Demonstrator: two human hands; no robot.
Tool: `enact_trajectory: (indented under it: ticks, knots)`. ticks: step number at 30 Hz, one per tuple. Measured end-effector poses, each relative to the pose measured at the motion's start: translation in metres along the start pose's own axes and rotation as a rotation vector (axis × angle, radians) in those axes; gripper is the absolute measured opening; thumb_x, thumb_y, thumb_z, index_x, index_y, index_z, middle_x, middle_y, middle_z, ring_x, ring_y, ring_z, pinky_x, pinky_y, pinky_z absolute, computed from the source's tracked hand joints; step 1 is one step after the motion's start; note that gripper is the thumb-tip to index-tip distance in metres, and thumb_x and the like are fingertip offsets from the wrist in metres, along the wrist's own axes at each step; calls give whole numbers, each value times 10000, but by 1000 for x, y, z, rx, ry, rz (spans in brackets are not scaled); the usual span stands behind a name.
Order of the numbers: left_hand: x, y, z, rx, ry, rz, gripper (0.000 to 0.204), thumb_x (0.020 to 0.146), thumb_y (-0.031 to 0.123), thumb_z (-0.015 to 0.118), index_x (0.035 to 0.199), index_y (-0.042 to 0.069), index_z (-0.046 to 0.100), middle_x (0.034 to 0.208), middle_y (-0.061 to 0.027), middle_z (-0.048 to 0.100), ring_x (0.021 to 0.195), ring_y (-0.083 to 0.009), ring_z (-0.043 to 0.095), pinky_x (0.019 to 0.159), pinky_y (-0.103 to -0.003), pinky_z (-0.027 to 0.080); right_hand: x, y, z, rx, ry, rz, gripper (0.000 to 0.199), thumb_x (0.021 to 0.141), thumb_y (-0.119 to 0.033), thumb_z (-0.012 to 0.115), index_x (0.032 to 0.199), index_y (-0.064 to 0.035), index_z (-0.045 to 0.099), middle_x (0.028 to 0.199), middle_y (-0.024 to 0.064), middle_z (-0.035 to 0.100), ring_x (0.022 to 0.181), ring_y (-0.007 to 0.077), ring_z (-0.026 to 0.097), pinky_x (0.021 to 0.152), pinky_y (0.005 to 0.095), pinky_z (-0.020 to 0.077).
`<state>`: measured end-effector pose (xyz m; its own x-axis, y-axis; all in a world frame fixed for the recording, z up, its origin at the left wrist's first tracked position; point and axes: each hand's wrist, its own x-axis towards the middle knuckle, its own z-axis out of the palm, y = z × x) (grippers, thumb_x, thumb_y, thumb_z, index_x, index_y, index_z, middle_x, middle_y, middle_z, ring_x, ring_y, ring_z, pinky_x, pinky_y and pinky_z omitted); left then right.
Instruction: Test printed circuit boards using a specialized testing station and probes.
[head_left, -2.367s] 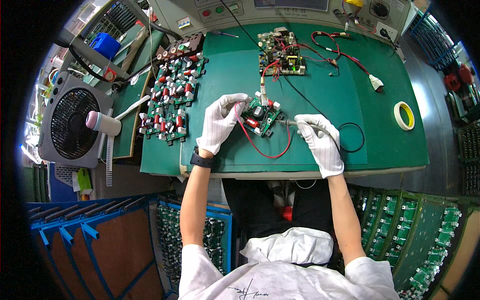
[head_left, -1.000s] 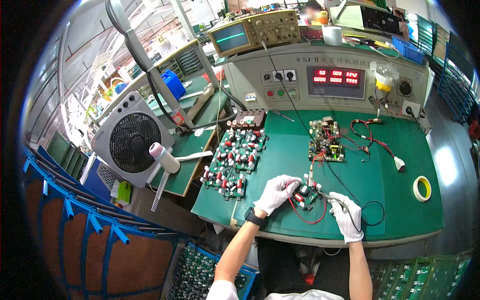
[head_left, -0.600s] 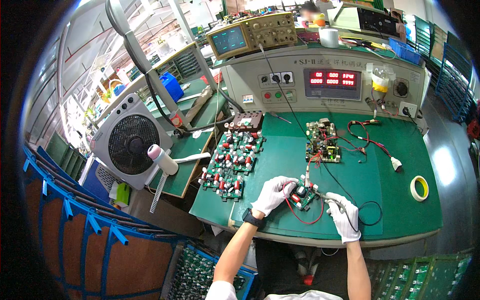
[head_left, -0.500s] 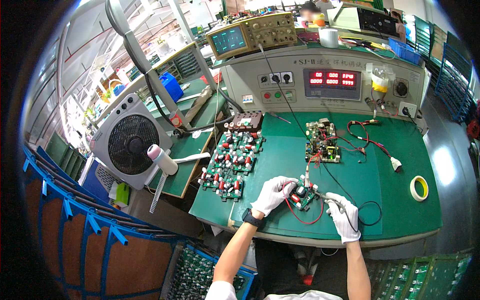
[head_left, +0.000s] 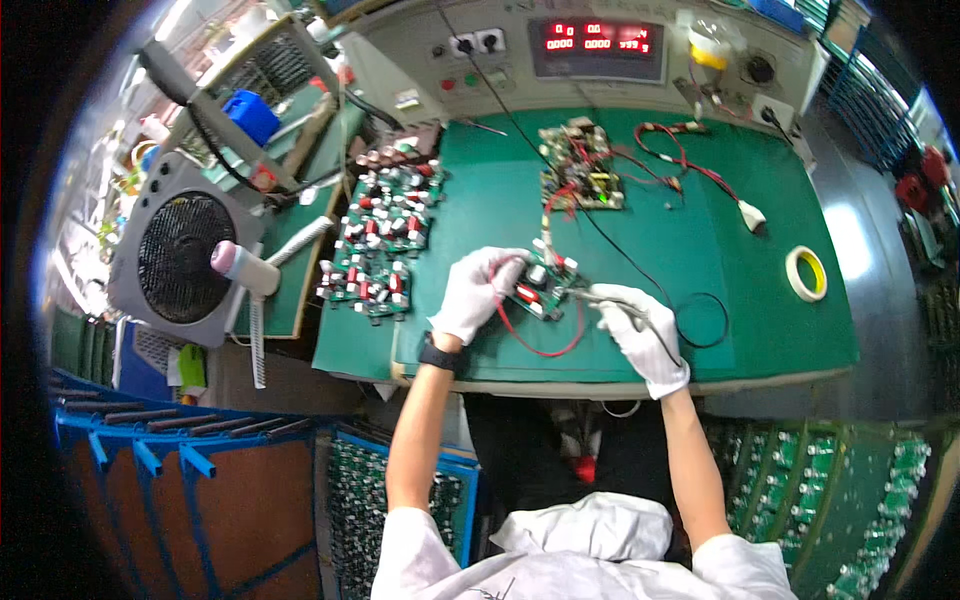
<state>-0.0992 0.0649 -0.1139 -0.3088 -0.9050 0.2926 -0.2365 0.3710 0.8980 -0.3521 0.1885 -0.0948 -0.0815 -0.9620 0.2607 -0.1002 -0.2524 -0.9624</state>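
Note:
My left hand (head_left: 478,293), in a white glove with a black watch at the wrist, is closed on a red wire (head_left: 545,354) at the left edge of a small green circuit board (head_left: 540,285). The wire loops below the board toward my right hand. That right hand (head_left: 642,338), also gloved, grips a grey test probe (head_left: 612,299), its tip at the board's right side. Its cable runs back over the glove. White connectors and red leads link the small board to a larger circuit board (head_left: 580,170) behind it.
Rows of similar boards (head_left: 385,235) stand at the left of the green bench (head_left: 460,200). A tape roll (head_left: 805,274) and a white connector (head_left: 752,216) lie at right. Behind is a panel with a red digital display (head_left: 598,50). A fan (head_left: 185,245) stands at far left.
The view has tilted downward, so the bench sits higher and the oscilloscope is out of sight. Both hands stay at the small board with the same grips.

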Motion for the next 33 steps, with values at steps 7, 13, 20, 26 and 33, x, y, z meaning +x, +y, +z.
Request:
enact_trajectory:
  ticks: [7, 13, 20, 26, 33]
  knots:
    - [-1, 1, 4, 105, -32, 16, 210, 1013, 144, 690, 1168, 22, 761, 892, -33, 723, 725, -54, 602, 654, -243, 506, -2, 4, -5, -221, -115, -188, 219, 987, -20, 644, 1190, 8, 721, 925, 88, 755, 754, 115, 690, 682, 266, 555]
    - [-3, 13, 5, 32, -75, -141, 199, 998, 131, 701, 1153, 20, 762, 891, -37, 726, 768, -82, 615, 695, -259, 509, -3, 5, -6, -302, -96, -221, 222, 989, -39, 650, 1195, -3, 724, 924, 94, 754, 745, 117, 695, 666, 269, 552]
    - [1, 8, 1, 61, -38, -81, 181, 990, 134, 712, 1126, 29, 769, 939, -61, 752, 862, -121, 679, 797, -287, 544, 3, -4, -3, -361, -133, -127, 239, 910, -48, 722, 1149, -38, 732, 1095, 121, 761, 933, 315, 731, 829, 381, 574]
    - [-1, 4, 8, 30, -54, -61, 163, 982, 123, 730, 1107, 24, 761, 959, -63, 742, 886, -117, 676, 818, -282, 550, 0, -2, -6, -346, -109, -270, 199, 963, -45, 650, 1135, 4, 735, 889, 111, 760, 713, 165, 719, 669, 305, 559]
    - [-5, 2, 6, 100, -58, -60, 211, 981, 180, 734, 1141, 46, 766, 959, -106, 752, 865, -151, 704, 784, -300, 555, -6, 0, -3, -248, -98, -149, 195, 962, -34, 656, 1130, 3, 747, 915, 108, 769, 709, 143, 712, 658, 284, 562]
